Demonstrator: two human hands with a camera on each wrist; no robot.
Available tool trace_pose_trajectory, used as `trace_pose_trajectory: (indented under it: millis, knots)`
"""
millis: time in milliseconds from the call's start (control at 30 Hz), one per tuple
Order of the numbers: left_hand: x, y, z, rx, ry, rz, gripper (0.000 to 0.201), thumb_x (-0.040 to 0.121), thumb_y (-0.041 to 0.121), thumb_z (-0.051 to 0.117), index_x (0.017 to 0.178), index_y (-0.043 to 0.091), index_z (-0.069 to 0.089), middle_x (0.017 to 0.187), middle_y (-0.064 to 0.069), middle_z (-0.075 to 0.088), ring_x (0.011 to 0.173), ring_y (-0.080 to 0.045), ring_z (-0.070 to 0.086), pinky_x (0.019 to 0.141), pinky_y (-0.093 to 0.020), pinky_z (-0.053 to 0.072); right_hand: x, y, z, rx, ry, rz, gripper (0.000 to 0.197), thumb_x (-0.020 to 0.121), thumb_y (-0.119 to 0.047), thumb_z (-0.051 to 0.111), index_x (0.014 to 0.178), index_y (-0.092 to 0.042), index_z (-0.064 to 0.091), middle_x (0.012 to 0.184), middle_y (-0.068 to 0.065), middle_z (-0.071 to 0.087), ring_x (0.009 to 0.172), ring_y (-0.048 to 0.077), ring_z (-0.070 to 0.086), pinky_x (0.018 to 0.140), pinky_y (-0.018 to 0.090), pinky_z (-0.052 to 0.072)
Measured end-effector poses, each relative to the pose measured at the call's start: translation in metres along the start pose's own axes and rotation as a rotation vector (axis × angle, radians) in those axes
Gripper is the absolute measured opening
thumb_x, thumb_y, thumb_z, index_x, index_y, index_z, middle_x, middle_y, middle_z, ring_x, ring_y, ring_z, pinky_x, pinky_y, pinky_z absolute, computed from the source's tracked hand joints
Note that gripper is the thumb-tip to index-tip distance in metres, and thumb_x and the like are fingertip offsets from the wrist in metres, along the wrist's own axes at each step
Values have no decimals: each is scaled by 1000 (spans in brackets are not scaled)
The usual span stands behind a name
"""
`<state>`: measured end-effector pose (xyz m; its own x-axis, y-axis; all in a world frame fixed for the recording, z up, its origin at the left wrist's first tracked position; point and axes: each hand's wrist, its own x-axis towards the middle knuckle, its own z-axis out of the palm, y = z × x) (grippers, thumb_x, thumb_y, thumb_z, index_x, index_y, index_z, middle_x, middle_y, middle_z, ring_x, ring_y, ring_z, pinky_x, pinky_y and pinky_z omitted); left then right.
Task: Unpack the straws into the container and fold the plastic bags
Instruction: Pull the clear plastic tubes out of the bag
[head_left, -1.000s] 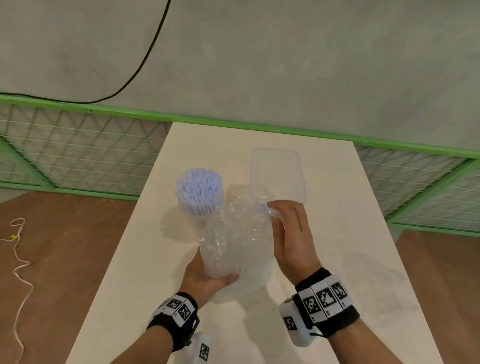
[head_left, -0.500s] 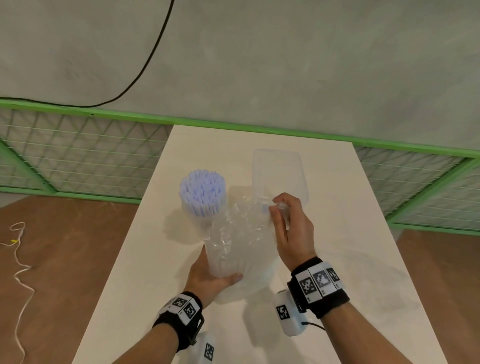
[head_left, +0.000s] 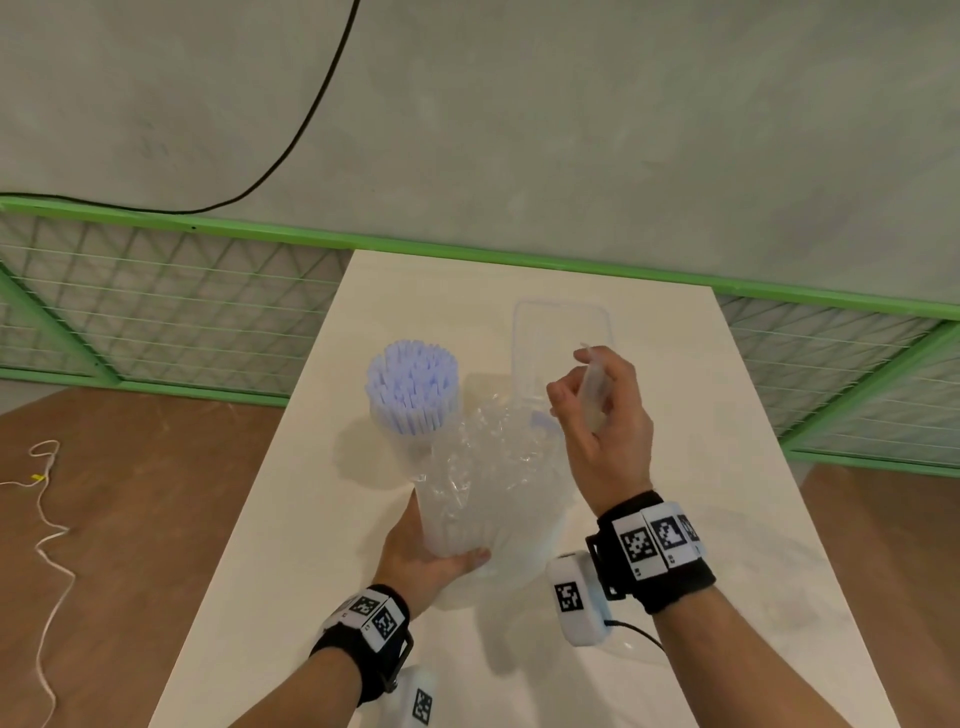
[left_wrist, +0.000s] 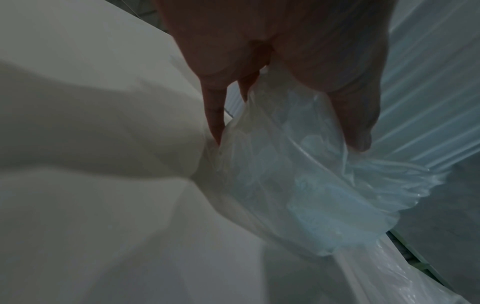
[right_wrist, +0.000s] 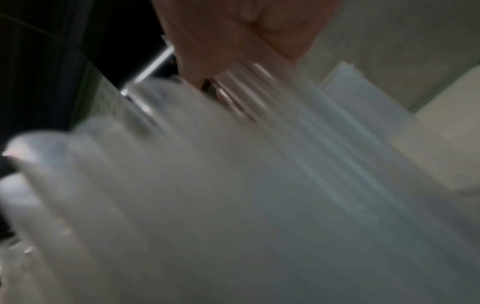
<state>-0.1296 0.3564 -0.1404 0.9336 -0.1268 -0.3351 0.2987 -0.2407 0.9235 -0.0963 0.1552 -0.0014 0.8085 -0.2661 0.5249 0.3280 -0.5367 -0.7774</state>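
Clear plastic bag (head_left: 488, 483) of straws stands upright near the middle of the white table (head_left: 727, 467), neck crumpled and opened, clear straws visible inside its lower half. Left hand (head_left: 421, 558) grips the bag's base from the near-left side, thumb across the front, fingers wrapped behind; left wrist view shows the thumb (left_wrist: 355, 115) and fingers pressed into the crinkled film (left_wrist: 298, 181). Right hand (head_left: 602, 421) is raised just beside the bag's mouth, on its right, fingers curled around a small bunch of clear straws (head_left: 592, 384) that stick up past the knuckles toward the far edge. Right wrist view is heavily blurred: straws (right_wrist: 285, 115) run out from under the fingers, rest unreadable. Just left of the bag, touching or nearly so, a clear round container (head_left: 415, 415) packed with upright pale blue-white straws (head_left: 413, 379). Behind the right hand, toward the far edge, an empty-looking clear rectangular tub (head_left: 561, 332). Green mesh fence (head_left: 156, 312) runs behind the table's far edge; black cable (head_left: 311, 109) hangs on the grey wall.
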Motion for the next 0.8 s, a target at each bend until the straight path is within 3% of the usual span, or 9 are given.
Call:
trace_pose_trajectory:
  millis: [67,133,200,300,367,567,667,800]
  knots:
    - [0,-1,0,4,-1,0,93,42,48,95,125,35,55,111,15,70,105,-5,65,97,-35,52,-2,2,2,30,-8,42,32,93,-23,65,115,-39,48,94,-7,64,74,12,67,70,18,50]
    - [0,0,-1,12,-5,1,94,43,47,95,126,34,55,111,15,70,105,-4,65,97,-34,52,5,-2,0,56,21,37,29,94,-18,63,114,-33,49,97,-1,65,64,10,66,63,11,48]
    - [1,-1,-1,17,-5,-1,92,43,47,96,126,34,56,110,15,70,104,-3,65,96,-32,52,18,-13,-8,73,78,9,27,95,-13,60,116,-25,48,91,6,66,59,12,65,59,14,49]
    - [1,0,-1,12,8,-4,88,41,48,95,121,32,59,105,16,72,100,-2,67,92,-28,52,44,-30,-23,136,168,-20,31,97,-7,54,120,-25,44,83,0,62,52,19,62,52,27,51]
    - [1,1,-1,19,9,1,87,43,46,95,121,32,59,104,17,72,99,0,67,89,-24,51,68,-43,-39,186,230,-73,35,97,-3,50,121,-28,40,83,0,60,49,20,58,48,30,48]
    - [0,2,-1,18,17,11,90,44,44,96,124,34,56,107,18,70,102,1,64,91,-25,50,136,-69,-73,242,344,-314,22,99,-1,42,119,-3,32,80,-1,53,49,17,53,47,30,47]
    - [0,3,-1,24,9,16,90,44,45,95,124,35,55,107,19,70,103,1,64,92,-25,50,155,-53,-57,233,299,-310,20,99,-1,41,116,-8,33,80,-2,53,51,15,55,46,32,47]
    - [1,3,-1,35,19,13,91,44,45,96,124,35,55,107,20,69,102,3,63,94,-27,50,159,-14,-26,185,192,-182,20,99,-7,41,114,-19,36,83,-1,55,53,23,57,51,34,50]
